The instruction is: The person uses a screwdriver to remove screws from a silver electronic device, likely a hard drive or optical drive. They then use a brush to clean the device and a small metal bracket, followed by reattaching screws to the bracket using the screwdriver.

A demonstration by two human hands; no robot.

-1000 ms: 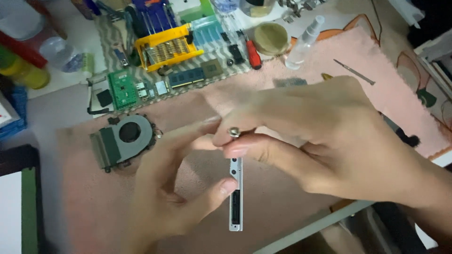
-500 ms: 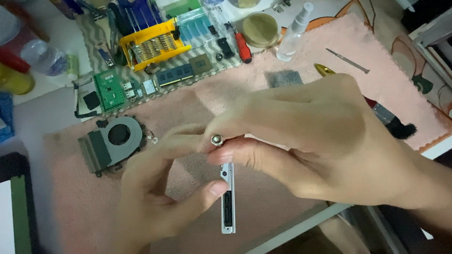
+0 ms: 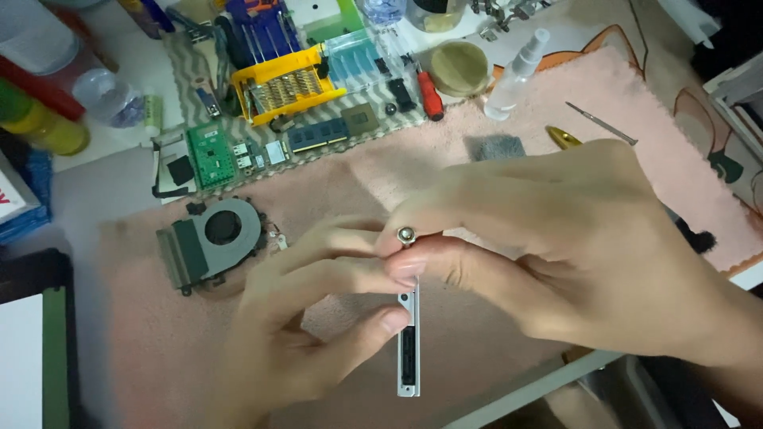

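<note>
Hidden behind the right hand [image 3: 572,254]: most of the tool it pinches, only a small round metal cap [image 3: 406,234] showing between thumb and forefinger, probably a screwdriver's end, though hard to tell. Also cut off: the upper end of the narrow silver bracket [image 3: 408,342], covered by fingers. Right hand closed in a pinch on that capped tool, directly above the bracket. Left hand [image 3: 310,318] half curled, thumb tip pressed to the bracket's left edge, fingers laid across its top, gripping it upright over the pink mat [image 3: 334,175]. Left of the hands, flat on the mat, a grey cooling fan [image 3: 211,238]. Farther back, a green circuit board [image 3: 208,141], a yellow tool holder [image 3: 282,79] and a clear spray bottle [image 3: 515,75], well apart from both hands.
</note>
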